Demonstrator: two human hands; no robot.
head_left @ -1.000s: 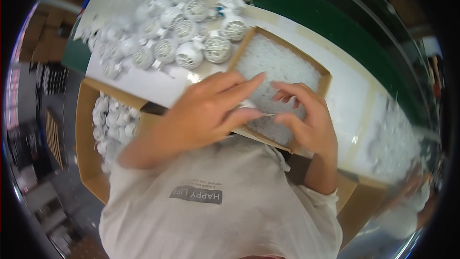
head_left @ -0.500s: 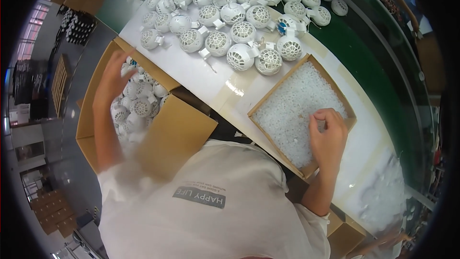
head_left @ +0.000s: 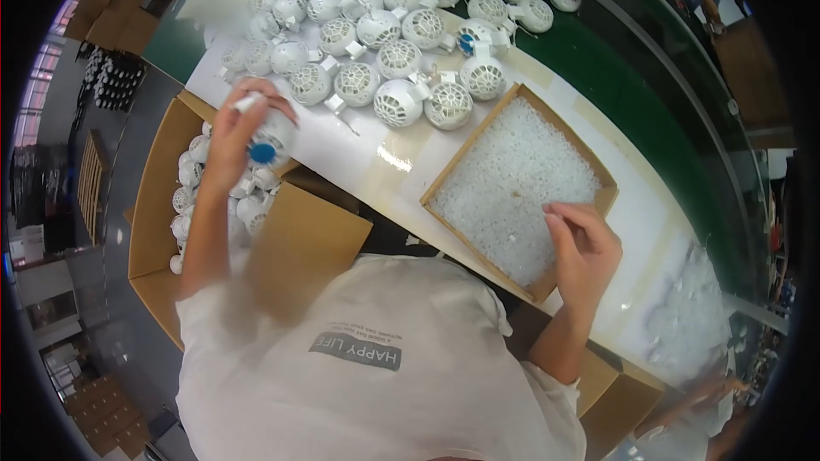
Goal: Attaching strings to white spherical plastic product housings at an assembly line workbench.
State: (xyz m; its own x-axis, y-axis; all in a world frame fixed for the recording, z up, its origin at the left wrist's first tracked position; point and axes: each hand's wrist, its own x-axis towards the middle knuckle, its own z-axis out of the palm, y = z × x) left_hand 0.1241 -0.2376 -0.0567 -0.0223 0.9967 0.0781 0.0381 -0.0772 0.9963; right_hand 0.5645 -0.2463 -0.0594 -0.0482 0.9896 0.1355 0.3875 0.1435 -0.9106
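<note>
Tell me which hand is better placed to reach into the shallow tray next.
Right, probably: the right hand has its fingertips over the clear pieces in the shallow tray. The left hand is farther off, near the carton, and holds a white ball.

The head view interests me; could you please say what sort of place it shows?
Probably a factory assembly or packing area: many matching white round housings crowd the worktable, a shallow cardboard tray holds small clear-looking pieces, and stacked cartons stand on the floor.
</note>
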